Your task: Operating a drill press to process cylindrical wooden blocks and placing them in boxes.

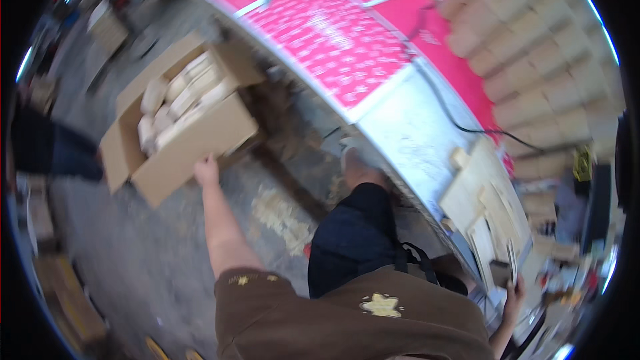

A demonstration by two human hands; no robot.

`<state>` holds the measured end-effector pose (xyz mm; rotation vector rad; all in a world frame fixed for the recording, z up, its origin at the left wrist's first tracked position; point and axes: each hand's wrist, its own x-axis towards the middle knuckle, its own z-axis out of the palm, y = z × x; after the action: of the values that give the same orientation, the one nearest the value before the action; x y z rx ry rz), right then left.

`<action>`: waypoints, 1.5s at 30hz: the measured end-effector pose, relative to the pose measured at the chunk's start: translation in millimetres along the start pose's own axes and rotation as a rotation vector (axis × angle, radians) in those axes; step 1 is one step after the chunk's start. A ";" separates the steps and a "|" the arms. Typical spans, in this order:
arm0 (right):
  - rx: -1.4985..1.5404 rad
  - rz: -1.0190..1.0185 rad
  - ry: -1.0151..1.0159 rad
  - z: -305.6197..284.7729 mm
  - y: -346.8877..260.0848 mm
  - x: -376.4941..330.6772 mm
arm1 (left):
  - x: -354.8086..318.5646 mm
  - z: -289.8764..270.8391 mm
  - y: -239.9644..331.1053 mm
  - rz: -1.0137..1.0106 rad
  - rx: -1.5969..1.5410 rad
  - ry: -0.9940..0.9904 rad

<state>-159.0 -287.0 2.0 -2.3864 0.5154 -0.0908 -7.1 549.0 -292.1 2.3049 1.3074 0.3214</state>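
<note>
Two hands are busy here. The left hand point(206, 171) reaches to the left middle of the frame and its fingers grip the near edge of a cardboard box point(175, 135). The box sits on the floor point(133, 253), open, full of pale wood pieces point(175, 97). The right hand point(515, 293), at the lower right, touches thin wood boards point(485, 213) on the worktop point(413, 127); its fingers are too small to tell. A pink sheet point(333, 33) covers the worktop's far part.

left hand point(206, 171) fingers hidden behind cardboard box point(175, 153), right hand point(514, 293) blurred
</note>
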 end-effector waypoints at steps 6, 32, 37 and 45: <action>0.032 -0.056 0.086 15.8 -23.9 -6.5 | -18.9 -32.0 216.6 0.366 -0.736 0.028; 0.153 -0.134 0.150 26.1 -52.0 -6.3 | -230.8 -47.1 830.9 1.078 -1.070 -0.205; 0.159 -0.144 0.147 26.2 -47.8 -7.2 | -305.5 -126.3 854.7 1.418 -1.105 0.194; 0.125 -0.153 0.176 26.9 -43.2 -10.0 | -263.0 -97.1 849.7 0.710 -0.664 0.338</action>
<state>-148.2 -236.9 9.9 -2.3034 0.3944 -0.3931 448.6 -19.7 227.2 2.0665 0.3365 1.2106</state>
